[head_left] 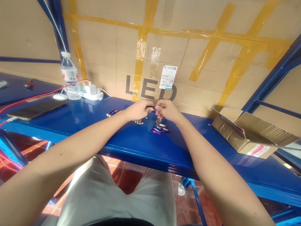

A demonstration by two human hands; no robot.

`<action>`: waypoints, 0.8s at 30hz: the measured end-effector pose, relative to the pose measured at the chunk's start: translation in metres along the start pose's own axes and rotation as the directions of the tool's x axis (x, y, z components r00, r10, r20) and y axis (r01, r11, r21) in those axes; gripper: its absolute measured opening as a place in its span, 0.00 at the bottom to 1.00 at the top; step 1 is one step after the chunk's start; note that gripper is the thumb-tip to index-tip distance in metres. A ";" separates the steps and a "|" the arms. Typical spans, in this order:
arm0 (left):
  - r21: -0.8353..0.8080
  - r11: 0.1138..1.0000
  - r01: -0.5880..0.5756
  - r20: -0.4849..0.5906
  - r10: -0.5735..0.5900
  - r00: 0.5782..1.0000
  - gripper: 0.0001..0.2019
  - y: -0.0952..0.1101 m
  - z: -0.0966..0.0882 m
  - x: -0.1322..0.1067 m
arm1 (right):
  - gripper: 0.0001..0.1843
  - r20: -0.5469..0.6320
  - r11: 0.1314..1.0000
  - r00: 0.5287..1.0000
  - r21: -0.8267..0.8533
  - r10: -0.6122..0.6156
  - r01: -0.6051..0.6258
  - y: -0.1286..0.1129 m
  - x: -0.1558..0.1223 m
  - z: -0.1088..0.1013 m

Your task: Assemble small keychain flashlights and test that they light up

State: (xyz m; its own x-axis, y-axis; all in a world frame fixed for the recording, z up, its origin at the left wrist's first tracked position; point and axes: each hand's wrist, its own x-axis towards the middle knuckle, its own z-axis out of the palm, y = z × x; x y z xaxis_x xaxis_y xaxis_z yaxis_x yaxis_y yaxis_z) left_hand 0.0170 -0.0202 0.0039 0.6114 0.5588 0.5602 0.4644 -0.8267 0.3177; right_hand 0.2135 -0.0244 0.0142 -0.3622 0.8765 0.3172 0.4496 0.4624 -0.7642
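Observation:
My left hand [141, 110] and my right hand [168, 110] meet over the blue shelf top [135, 141], fingers pinched together. Between their fingertips is a small dark, thin piece [150, 107], too small to name. Its right end, at my right fingers, has a bluish-purple tint. Just below my left hand lies a little heap of small brass-coloured metal parts [138, 122]. Shiny purple and pink metal pieces [161, 129] lie in a pile under my right hand, with small metal parts [158, 121] beside them. Another purple and silver piece [111, 113] rests left of my left hand.
An open cardboard box [255, 148] stands at the right. On the left are a water bottle [70, 78], a white power adapter [91, 91], a phone [38, 108] and a red cable [24, 101]. A large taped cardboard sheet [111, 54] rises behind the shelf top.

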 end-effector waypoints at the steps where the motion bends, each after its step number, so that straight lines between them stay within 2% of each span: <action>1: 0.023 0.999 -0.028 -0.013 0.029 1.000 0.14 0.002 0.000 0.000 | 0.13 -0.004 1.000 1.000 0.013 0.011 -0.011 -0.001 -0.001 0.000; 5: 0.113 0.986 -0.123 -0.043 0.129 0.991 0.14 0.005 0.001 0.001 | 0.14 -0.023 0.993 0.997 0.097 0.074 -0.071 -0.008 -0.005 -0.002; 9: 0.199 0.966 -0.167 -0.054 0.181 0.982 0.14 0.003 0.001 0.002 | 0.14 0.012 0.946 0.985 0.278 0.172 -0.169 -0.015 -0.010 -0.003; 12: 0.300 0.936 -0.183 -0.059 0.210 0.976 0.14 0.001 0.000 0.002 | 0.14 0.115 0.856 0.958 0.432 0.261 -0.285 -0.021 -0.011 -0.003; 15: 0.376 0.907 -0.191 -0.049 0.225 0.973 0.15 0.002 0.001 0.001 | 0.14 0.251 0.732 0.907 0.537 0.337 -0.420 -0.025 -0.010 -0.004; 18: 0.403 0.901 -0.160 -0.069 0.205 0.976 0.16 0.006 0.005 0.001 | 0.13 0.306 0.654 0.876 0.584 0.372 -0.481 -0.026 -0.008 -0.005; 21: 0.370 0.926 -0.079 -0.111 0.128 0.986 0.15 0.008 0.010 0.003 | 0.12 0.241 0.693 0.896 0.570 0.373 -0.442 -0.025 -0.008 -0.006; 24: 0.301 0.953 0.034 -0.106 -0.002 0.994 0.15 0.006 0.014 0.006 | 0.12 0.068 0.846 0.949 0.437 0.308 -0.306 -0.020 -0.007 -0.004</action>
State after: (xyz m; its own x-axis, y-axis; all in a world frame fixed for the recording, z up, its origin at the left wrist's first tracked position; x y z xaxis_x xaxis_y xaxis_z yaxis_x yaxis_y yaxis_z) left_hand 0.0322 -0.0208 -0.0021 0.5392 0.5507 0.6372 0.6562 -0.7489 0.0920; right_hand 0.2100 -0.0392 0.0293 -0.2611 0.9649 0.0272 0.1339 0.0641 -0.9889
